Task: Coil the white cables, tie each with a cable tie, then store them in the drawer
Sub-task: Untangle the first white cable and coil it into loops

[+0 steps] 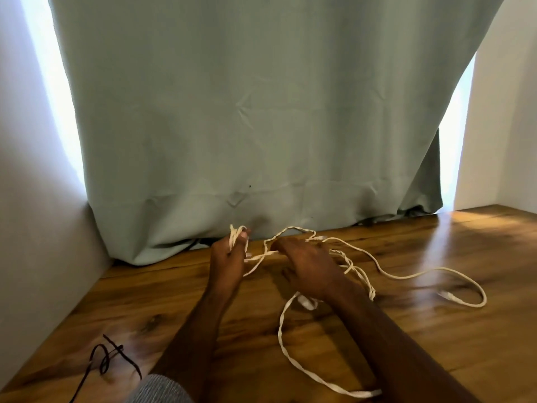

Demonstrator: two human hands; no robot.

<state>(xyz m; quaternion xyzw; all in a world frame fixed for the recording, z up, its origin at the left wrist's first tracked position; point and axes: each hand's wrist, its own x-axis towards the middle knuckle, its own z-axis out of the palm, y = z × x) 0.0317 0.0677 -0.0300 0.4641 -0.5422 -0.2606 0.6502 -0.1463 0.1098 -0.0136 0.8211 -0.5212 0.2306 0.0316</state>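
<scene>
**Coiling underway, slack to gather**

Nearest us, loose white cable (283, 338) trails over the bench (436, 330). Left hand (228, 260) clenches small loops near the curtain (261, 112); right hand (308, 266) pinches the strand beside it. Best feed even loops, untwisting tangles.

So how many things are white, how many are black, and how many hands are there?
White cables: 1 tangled run that I can tell; it may be more than one.
Black ties: 1 small bunch; too tangled to count apart.
Hands: 2, the left hand gripping white loops, the right hand on a strand.
Total: 4
</scene>
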